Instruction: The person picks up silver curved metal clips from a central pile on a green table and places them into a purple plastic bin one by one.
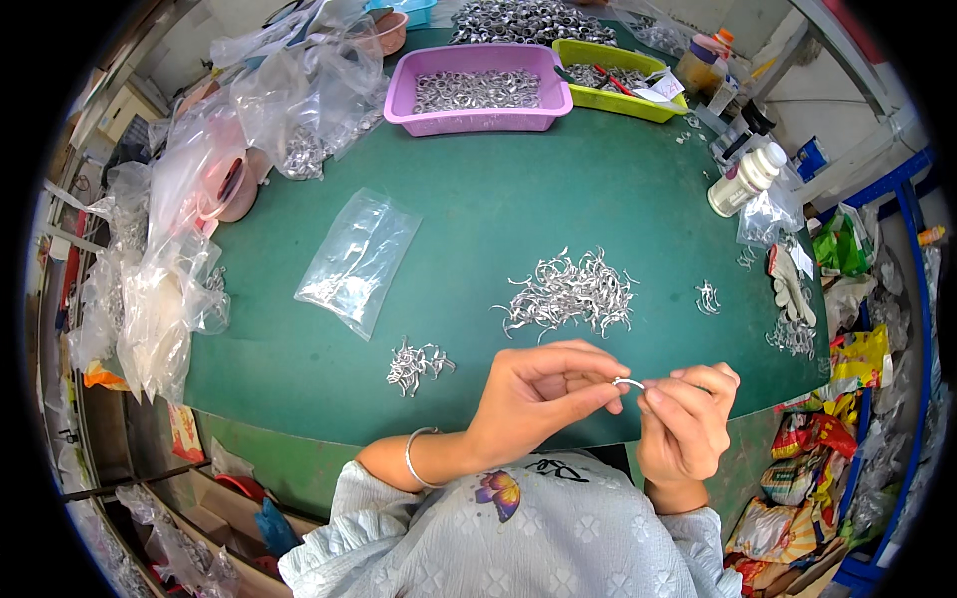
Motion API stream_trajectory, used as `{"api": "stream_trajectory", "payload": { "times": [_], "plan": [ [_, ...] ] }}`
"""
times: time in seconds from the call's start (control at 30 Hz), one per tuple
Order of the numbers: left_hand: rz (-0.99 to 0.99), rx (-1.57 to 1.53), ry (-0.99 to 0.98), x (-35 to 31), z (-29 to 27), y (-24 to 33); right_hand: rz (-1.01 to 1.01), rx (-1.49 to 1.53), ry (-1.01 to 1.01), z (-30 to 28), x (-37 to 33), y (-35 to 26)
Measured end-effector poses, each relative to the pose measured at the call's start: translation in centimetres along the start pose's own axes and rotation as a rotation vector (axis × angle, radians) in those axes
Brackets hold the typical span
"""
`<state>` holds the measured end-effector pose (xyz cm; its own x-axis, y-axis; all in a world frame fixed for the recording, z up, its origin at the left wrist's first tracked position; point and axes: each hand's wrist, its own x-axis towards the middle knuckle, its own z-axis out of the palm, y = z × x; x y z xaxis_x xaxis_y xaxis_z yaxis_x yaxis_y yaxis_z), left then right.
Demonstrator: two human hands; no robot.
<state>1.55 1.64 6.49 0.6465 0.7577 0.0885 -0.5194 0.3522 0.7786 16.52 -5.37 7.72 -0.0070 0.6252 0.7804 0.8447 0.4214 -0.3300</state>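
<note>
A small curved silver metal piece (628, 381) spans the gap between my two hands, above the table's near edge. My left hand (548, 389) pinches one end of it between thumb and fingertips. At the other end, the fingertips of my right hand (688, 414) are closed on it. Just beyond my hands lies a large heap of similar curved metal pieces (570, 291). A smaller pile of metal pieces (417, 367) sits to the left of my left hand, and a few pieces (707, 298) lie apart on the right.
A clear plastic bag (361, 261) with small pieces lies on the green table (459, 209). At the back stand a purple basin (478, 125) and a yellow-green tray (623, 103), both holding metal parts. A white bottle (746, 179) and a glove (791, 287) are on the right; plastic bags (164, 289) crowd the left.
</note>
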Motion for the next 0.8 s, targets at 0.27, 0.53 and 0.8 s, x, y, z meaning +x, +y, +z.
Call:
{"api": "stream_trajectory", "payload": {
  "times": [0.27,0.53,0.8],
  "plan": [
    [0.038,0.012,-0.024,-0.3,0.0,0.2,-0.008,0.045,-0.002,-0.2,-0.1,0.0],
    [0.080,0.016,-0.066,-0.5,-0.2,0.1,-0.101,-0.104,-0.040,-0.6,-0.8,-0.5],
    [0.058,0.006,-0.070,-0.7,0.0,0.4,-0.105,-0.086,-0.013,-0.5,-1.0,-0.5]
  ]
}}
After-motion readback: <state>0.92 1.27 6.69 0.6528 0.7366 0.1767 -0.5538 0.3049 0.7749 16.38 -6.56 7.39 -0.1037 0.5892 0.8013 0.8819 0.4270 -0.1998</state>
